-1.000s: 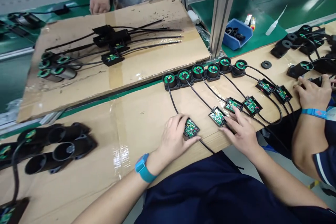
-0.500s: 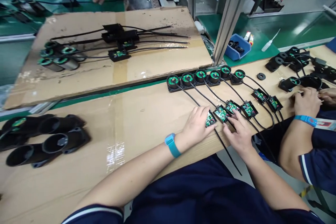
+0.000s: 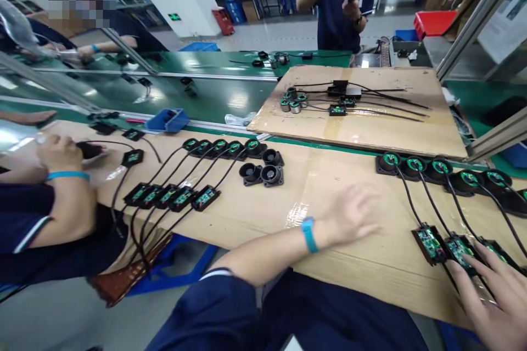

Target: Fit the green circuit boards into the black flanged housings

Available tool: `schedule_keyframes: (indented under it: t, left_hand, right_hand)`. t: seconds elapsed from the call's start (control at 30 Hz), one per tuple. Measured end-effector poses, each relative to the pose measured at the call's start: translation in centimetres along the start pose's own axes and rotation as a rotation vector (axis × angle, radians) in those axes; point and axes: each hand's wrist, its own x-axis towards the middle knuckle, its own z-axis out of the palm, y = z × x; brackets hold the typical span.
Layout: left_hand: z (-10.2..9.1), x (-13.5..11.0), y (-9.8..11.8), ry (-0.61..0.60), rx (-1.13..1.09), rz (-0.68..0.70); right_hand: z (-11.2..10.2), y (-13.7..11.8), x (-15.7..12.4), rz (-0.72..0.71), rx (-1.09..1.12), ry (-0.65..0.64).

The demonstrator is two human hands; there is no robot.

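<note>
My left hand (image 3: 356, 211), a little blurred, is over the cardboard with its fingers apart and nothing in it. Off to the right, my right hand (image 3: 494, 296) has its fingers spread on or just above black boxes with green circuit boards. The leftmost circuit-board box (image 3: 430, 244) shows fully; the box beside it (image 3: 460, 252) is partly covered by my fingers. Black cables (image 3: 408, 194) run from these boxes to a row of round black housings (image 3: 389, 163) with green boards inside. Between my left hand and the left row stand several hollow black housings (image 3: 272, 174).
To the left, another row of circuit-board boxes (image 3: 180, 197) is cabled to black housings (image 3: 220, 147). A co-worker's hand (image 3: 60, 153) works at the far left. Behind lies a raised cardboard sheet (image 3: 382, 137) with metal cylinders and cables. A blue bin (image 3: 168, 119) stands at the back.
The view has swung to the left. My left hand has come off the circuit-board boxes and moved left over bare cardboard; my right hand is still by the boxes.
</note>
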Motion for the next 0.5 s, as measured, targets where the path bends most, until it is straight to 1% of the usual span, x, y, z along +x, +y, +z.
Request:
schedule_keyframes:
  t: [0.03,0.1,0.13,0.17,0.2,0.27,0.33,0.4,0.5]
  left_hand:
    - [-2.2,-1.7,-2.1,0.061,0.088,-0.109]
    - [-6.1,-4.8,-6.3,0.235,0.295,-0.342]
    - [-7.7,-6.1,-8.2,0.314,0.388,-0.448]
    - [-8.8,-7.3,-9.8,0.356,0.449,-0.539]
    - [-9.7,-8.3,-11.1,0.369,0.481,-0.596]
    - [-10.3,-9.7,-12.4,0.368,0.472,-0.636]
    - [-10.1,-10.3,-12.4,0.381,0.399,-0.582]
    - [-9.4,-10.4,-11.9,0.389,0.294,-0.494]
    - [-8.6,-10.2,-11.6,0.331,0.121,-0.414]
  right_hand:
    - [0.2,-0.9,1.1,-0.023,-0.005,-0.020]
    - [0.9,-2.7,3.9,-0.077,-0.008,-0.060]
    - [1.5,-3.6,5.6,-0.109,-0.007,-0.074]
    - [2.3,-4.6,7.5,-0.148,-0.005,-0.083]
    - [3.3,-5.6,9.6,-0.189,-0.001,-0.094]
    - [6.1,-8.1,14.0,-0.257,0.017,-0.124]
    - [10.0,-11.1,18.6,-0.288,0.033,-0.157]
    - [14.7,-14.7,23.3,-0.306,0.056,-0.249]
    - [22.1,-20.9,29.9,-0.328,0.058,-0.343]
